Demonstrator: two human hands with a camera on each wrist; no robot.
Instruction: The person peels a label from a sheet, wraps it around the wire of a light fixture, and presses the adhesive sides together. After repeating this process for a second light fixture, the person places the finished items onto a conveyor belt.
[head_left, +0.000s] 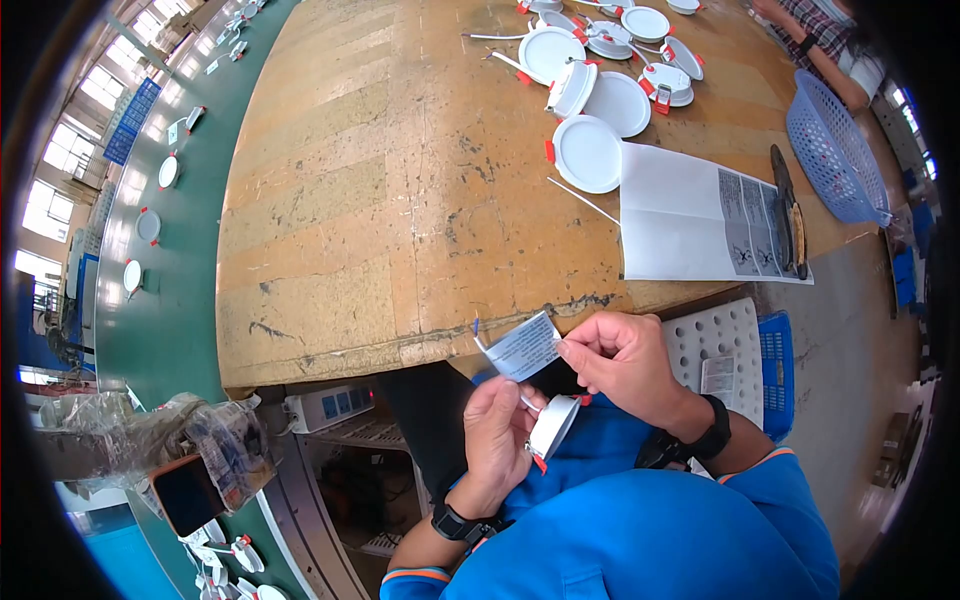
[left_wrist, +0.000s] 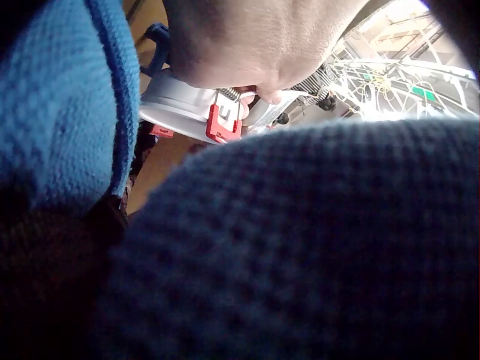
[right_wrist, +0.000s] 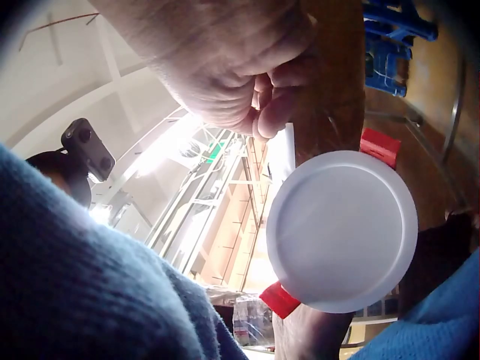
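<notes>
Over the lap, my left hand (head_left: 490, 440) grips a round white downlight (head_left: 551, 428) with red spring clips. Its flat white face (right_wrist: 341, 232) fills much of the right wrist view, and one red clip (left_wrist: 223, 124) shows below the left hand in the left wrist view. My right hand (head_left: 635, 370) pinches the right end of a pale printed label (head_left: 524, 348) between thumb and forefinger. The label stands just above the left thumb, at the downlight's white cable. A bluish wire end (head_left: 476, 327) sticks up beyond the label's left edge.
Several downlights (head_left: 588, 153) lie at the table's far side, beside a printed sheet (head_left: 670, 220) with pliers (head_left: 787, 210) on it. A blue basket (head_left: 835, 150) stands at the right, with another person's arm near it. A green conveyor (head_left: 185, 260) runs along the left.
</notes>
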